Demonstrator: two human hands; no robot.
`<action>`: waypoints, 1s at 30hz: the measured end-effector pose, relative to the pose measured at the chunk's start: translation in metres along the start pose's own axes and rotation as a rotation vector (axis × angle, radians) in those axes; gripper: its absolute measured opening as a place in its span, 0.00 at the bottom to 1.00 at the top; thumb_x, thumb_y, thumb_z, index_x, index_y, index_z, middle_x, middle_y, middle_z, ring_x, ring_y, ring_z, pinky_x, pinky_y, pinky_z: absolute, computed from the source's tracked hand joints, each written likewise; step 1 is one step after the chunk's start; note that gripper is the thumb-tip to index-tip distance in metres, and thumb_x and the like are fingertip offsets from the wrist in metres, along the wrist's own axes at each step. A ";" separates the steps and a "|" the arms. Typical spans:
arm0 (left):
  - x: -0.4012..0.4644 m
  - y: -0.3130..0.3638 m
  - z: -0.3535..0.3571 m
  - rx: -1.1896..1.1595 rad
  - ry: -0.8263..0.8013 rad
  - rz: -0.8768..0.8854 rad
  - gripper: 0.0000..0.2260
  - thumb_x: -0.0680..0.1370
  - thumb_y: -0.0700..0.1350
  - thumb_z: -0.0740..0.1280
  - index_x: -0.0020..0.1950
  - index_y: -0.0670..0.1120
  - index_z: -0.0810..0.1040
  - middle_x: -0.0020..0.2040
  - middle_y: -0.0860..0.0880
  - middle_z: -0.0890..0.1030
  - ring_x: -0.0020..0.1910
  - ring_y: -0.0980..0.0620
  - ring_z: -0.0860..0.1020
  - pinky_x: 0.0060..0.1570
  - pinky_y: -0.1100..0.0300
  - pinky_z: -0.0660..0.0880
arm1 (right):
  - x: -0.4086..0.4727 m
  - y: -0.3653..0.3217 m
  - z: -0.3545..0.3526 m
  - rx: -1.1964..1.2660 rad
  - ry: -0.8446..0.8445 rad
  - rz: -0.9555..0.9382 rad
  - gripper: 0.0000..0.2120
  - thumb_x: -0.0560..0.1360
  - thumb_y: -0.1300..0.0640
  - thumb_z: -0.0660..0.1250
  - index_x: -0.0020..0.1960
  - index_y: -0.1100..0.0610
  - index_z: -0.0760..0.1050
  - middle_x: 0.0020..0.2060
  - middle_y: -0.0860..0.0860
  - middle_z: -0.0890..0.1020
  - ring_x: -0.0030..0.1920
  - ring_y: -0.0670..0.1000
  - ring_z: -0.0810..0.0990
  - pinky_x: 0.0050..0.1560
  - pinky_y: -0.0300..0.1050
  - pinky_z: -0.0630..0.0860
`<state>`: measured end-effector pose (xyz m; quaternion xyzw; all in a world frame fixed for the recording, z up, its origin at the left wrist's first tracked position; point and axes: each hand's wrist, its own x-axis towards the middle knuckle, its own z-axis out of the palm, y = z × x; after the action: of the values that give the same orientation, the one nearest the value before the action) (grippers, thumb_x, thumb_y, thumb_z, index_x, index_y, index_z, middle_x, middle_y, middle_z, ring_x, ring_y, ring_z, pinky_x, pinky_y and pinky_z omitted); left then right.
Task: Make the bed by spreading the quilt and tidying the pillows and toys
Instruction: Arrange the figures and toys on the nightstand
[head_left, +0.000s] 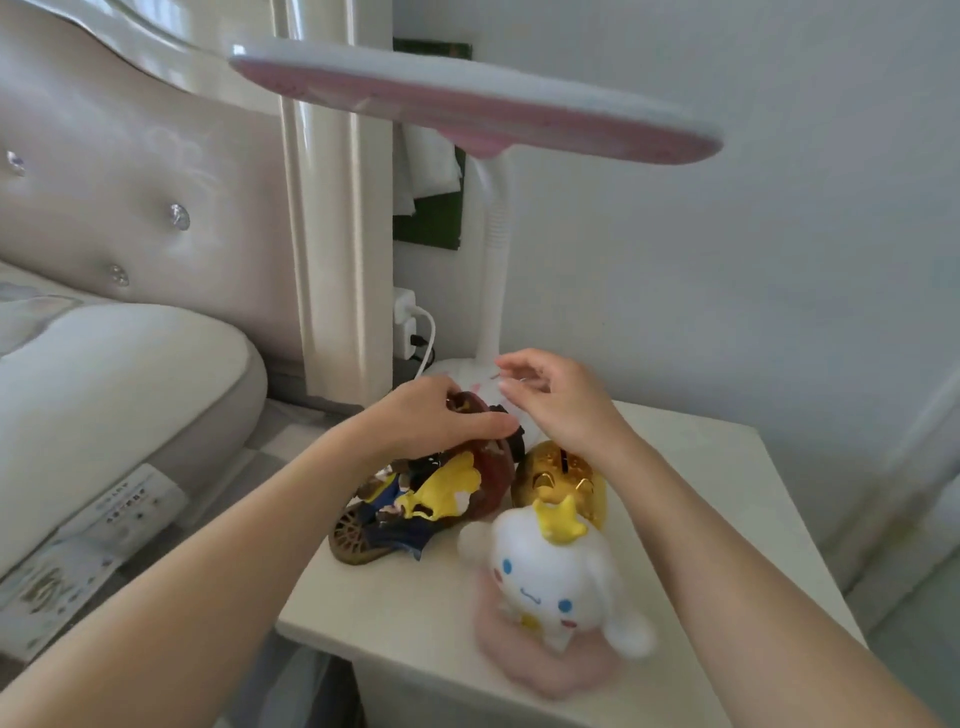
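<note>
On the white nightstand (701, 499) stand three toys. A dark figurine (415, 499) with yellow, blue and brown parts and a wheel base is at the left; my left hand (436, 421) grips its brown top. My right hand (550, 395) hovers just behind it near the lamp base, fingers loosely curled, holding nothing. A gold piggy bank (566, 480) sits under my right wrist. A white long-eared toy dog (550, 577) with a yellow crown sits on a pink base at the front. The bed's mattress (104, 395) lies to the left.
A pink and white desk lamp (467, 104) reaches over the nightstand, its neck rising from a white base behind my hands. A tufted headboard (130, 182) stands left. A charger and cable (410, 322) hang at the wall socket. A narrow gap separates bed and nightstand.
</note>
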<state>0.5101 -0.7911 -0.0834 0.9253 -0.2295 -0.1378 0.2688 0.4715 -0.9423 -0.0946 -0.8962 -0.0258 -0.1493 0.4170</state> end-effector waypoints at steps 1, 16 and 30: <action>-0.001 0.002 -0.001 0.020 0.013 0.003 0.32 0.68 0.66 0.66 0.62 0.45 0.72 0.57 0.47 0.77 0.54 0.49 0.76 0.54 0.56 0.73 | 0.000 0.000 0.000 0.017 -0.006 0.016 0.14 0.77 0.57 0.64 0.61 0.55 0.74 0.58 0.52 0.79 0.54 0.45 0.77 0.60 0.41 0.73; 0.009 0.058 -0.010 0.940 0.412 0.460 0.46 0.68 0.56 0.72 0.74 0.44 0.45 0.62 0.45 0.72 0.61 0.45 0.69 0.62 0.53 0.66 | 0.002 -0.014 -0.042 0.195 -0.236 0.087 0.14 0.73 0.59 0.68 0.58 0.54 0.74 0.52 0.48 0.81 0.52 0.44 0.79 0.53 0.39 0.77; 0.041 0.044 0.029 0.145 0.659 0.408 0.55 0.60 0.56 0.78 0.75 0.50 0.44 0.75 0.41 0.51 0.74 0.41 0.53 0.71 0.47 0.54 | -0.016 0.048 -0.033 0.898 0.390 0.402 0.17 0.73 0.65 0.67 0.60 0.64 0.69 0.54 0.60 0.79 0.49 0.57 0.81 0.46 0.47 0.81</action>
<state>0.5191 -0.8572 -0.0874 0.8717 -0.3193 0.2396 0.2840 0.4565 -0.9970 -0.1145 -0.5722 0.1632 -0.2047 0.7772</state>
